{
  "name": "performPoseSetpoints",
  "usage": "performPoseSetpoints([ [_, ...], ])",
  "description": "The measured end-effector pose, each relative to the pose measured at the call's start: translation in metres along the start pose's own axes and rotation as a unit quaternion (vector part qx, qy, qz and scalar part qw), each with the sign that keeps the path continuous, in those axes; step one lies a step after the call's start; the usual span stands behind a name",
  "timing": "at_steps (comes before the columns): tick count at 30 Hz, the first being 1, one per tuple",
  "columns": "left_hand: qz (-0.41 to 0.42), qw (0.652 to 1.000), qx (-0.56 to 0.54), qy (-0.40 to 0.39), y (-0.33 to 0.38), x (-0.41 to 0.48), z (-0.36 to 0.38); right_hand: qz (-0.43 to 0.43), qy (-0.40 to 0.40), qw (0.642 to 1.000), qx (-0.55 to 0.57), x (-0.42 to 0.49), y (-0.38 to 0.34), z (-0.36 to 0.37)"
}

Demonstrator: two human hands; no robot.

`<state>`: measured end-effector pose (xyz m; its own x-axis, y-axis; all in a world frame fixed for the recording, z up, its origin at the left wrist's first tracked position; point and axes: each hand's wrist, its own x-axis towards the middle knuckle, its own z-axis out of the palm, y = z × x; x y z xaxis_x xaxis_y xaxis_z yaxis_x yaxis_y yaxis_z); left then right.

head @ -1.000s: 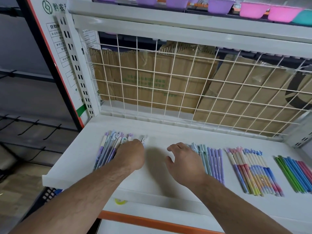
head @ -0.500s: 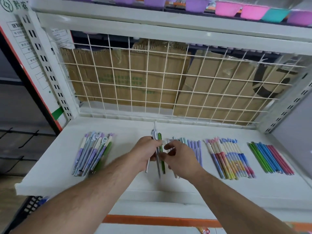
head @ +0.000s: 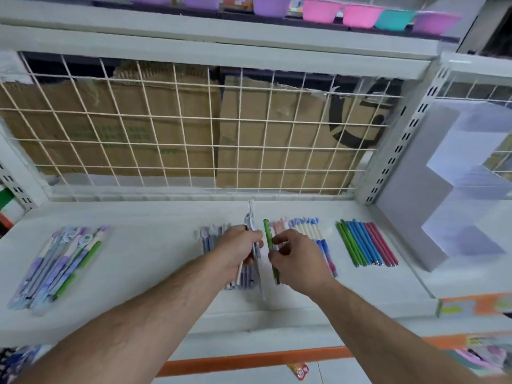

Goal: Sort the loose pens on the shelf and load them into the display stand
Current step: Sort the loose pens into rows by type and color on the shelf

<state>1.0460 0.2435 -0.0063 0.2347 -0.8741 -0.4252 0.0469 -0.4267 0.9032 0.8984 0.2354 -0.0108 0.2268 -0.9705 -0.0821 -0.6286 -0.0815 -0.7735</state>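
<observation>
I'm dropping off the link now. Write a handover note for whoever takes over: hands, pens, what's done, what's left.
Left hand: grips a few pale pens above the shelf.
Right hand: pinches one green pen.
On the shelf: mixed pile far left; purple-blue row behind the hands; pink and blue row; green, blue and red row.
Stepped stand at right: no pens visible in it.
Done: three rows look grouped.
Left: place the held pens, sort the mixed pile, load the stand.
</observation>
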Motion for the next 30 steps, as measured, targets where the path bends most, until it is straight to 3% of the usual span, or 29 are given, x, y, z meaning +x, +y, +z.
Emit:
performPoseSetpoints([
  [13, -0.015, 1.0, -0.007, -0.012, 0.006, 0.01, 0.101, 0.047, 0.081, 0.979, -0.18, 0.036, 0.107, -0.098],
  [22, -0.02, 1.0, -0.023, -0.006, 0.013, 0.011, 0.119, 0.008, 0.056, 0.947, -0.317, 0.058, 0.122, -0.105],
  [30, -0.023, 0.999, -0.028, -0.004, 0.012, 0.018, 0.119, -0.023, 0.048, 0.936, -0.348, 0.061, 0.123, -0.104],
])
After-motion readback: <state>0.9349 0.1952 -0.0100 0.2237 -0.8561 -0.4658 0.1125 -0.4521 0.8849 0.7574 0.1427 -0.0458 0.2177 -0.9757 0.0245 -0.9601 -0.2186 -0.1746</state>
